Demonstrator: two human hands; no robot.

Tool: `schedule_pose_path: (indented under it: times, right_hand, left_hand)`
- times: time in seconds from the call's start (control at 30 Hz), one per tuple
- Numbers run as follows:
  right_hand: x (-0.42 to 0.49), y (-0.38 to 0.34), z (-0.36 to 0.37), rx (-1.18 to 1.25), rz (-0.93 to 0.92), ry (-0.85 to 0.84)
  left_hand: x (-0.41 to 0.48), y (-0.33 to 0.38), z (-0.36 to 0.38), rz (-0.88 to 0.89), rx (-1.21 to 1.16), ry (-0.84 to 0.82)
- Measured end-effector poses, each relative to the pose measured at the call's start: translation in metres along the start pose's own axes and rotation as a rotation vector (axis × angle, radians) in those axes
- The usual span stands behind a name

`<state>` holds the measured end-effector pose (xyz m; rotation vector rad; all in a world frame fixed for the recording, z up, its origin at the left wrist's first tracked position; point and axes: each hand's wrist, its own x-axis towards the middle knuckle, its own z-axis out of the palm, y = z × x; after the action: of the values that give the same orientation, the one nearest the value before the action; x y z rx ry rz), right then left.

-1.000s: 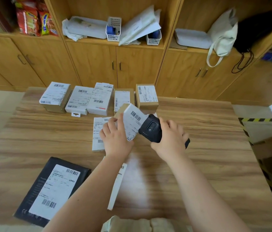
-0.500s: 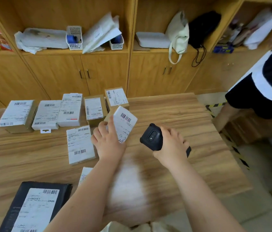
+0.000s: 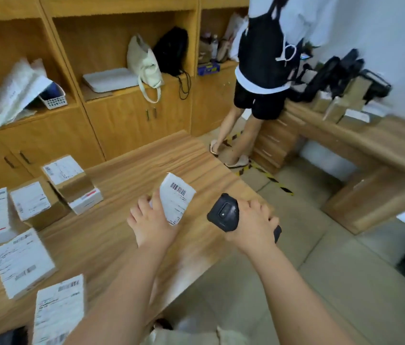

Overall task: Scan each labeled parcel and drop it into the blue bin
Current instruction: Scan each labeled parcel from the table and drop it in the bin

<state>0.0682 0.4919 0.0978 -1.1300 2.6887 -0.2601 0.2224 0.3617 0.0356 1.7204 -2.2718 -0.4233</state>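
Carried rightward, the labeled parcel [image 3: 175, 199] is pinched by the left hand [image 3: 151, 225] fingers [image 3: 144, 204] above the counter [image 3: 126, 175], the scanner [image 3: 223, 212] gripped by the right hand [image 3: 253, 222] at 3 o'clock; with no blue bin seen, it could be dropped astray.

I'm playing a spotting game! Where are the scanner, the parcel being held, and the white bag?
scanner [image 3: 222, 214]: head view, its black back.
parcel [image 3: 177, 198]: head view, middle of its label.
white bag [image 3: 144, 66]: head view, its cloth body.

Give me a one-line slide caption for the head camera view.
Left hand grips a labeled parcel, right hand holds a black scanner beside it, at the wooden table.
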Motion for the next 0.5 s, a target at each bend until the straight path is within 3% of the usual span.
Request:
schedule_pose_path:
  times: [0.2,0.5]
  right_hand:
    - [-0.068,0.134,-0.042,0.247,0.289,0.155]
    - [-0.199,0.319,-0.069,0.406,0.65,0.376]
  left_hand:
    - [-0.092,0.141,0.021,0.243,-0.094,-0.265]
    - [-0.26,0.298,0.071,0.687,-0.117,-0.447]
